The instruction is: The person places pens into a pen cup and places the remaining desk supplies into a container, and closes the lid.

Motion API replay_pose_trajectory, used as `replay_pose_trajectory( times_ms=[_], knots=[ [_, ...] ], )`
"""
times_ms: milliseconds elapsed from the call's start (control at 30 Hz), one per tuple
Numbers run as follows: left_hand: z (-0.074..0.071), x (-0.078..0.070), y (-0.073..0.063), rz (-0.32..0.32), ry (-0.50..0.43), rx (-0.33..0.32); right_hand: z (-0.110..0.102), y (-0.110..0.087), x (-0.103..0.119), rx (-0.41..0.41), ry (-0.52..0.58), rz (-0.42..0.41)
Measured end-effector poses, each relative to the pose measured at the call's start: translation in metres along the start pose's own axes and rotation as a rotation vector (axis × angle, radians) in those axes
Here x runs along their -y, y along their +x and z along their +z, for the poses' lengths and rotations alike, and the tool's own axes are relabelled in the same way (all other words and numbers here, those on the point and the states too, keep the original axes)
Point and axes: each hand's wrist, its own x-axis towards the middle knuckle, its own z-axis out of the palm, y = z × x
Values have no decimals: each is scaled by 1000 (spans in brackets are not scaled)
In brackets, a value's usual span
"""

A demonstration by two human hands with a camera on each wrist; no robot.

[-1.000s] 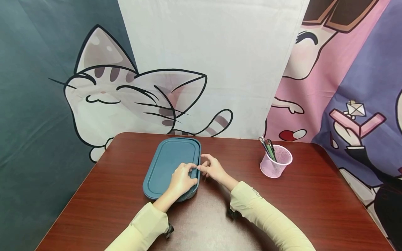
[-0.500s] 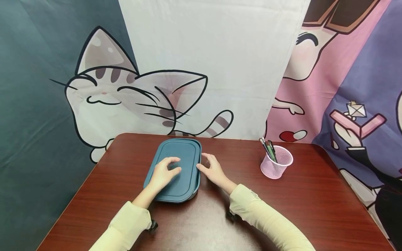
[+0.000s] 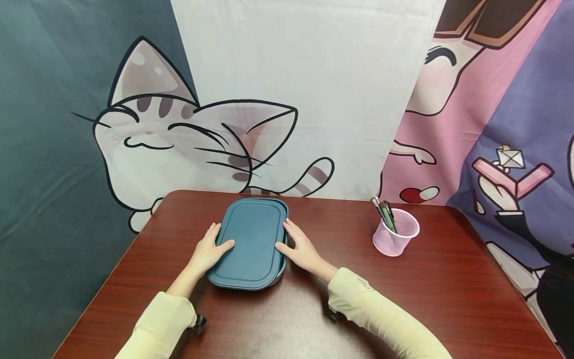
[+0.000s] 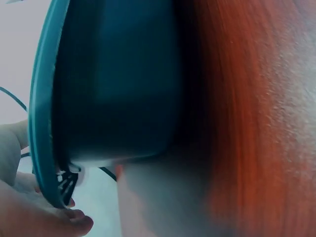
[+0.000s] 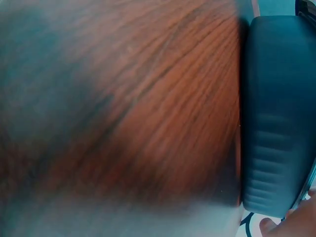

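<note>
A blue rectangular box stands on the table with its matching lid on top. The lid sits slightly askew, so the box's rim shows along the right side. My left hand is at the lid's left edge, thumb over the top and fingers stretched along the side. In the left wrist view, its fingers lie by the overhanging rim. On the opposite side my right hand has its thumb at the lid's right edge and its straight fingers beside the box. Part of this hand shows in the right wrist view's corner.
A pink mesh pen cup holding several pens stands at the back right of the brown wooden table. Cartoon-printed cloth hangs behind the table's far edge.
My left hand has moved leftward from the lid's right edge, over its top, to the left edge. The fingers of my right hand have straightened. The box has stayed nearly in place.
</note>
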Motion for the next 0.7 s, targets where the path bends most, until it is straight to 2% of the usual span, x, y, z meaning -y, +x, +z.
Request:
replay_pose_trajectory(
  times_ms=[200, 433, 700],
  knots=[
    [2, 5, 0, -35, -39, 3, 2, -1, -2, 7, -8, -3],
    [4, 3, 4, -82, -137, 15, 2, 1, -3, 6, -22, 12],
    [7, -1, 12, -90, -188, 23, -1, 6, -5, -2, -7, 35]
  ],
)
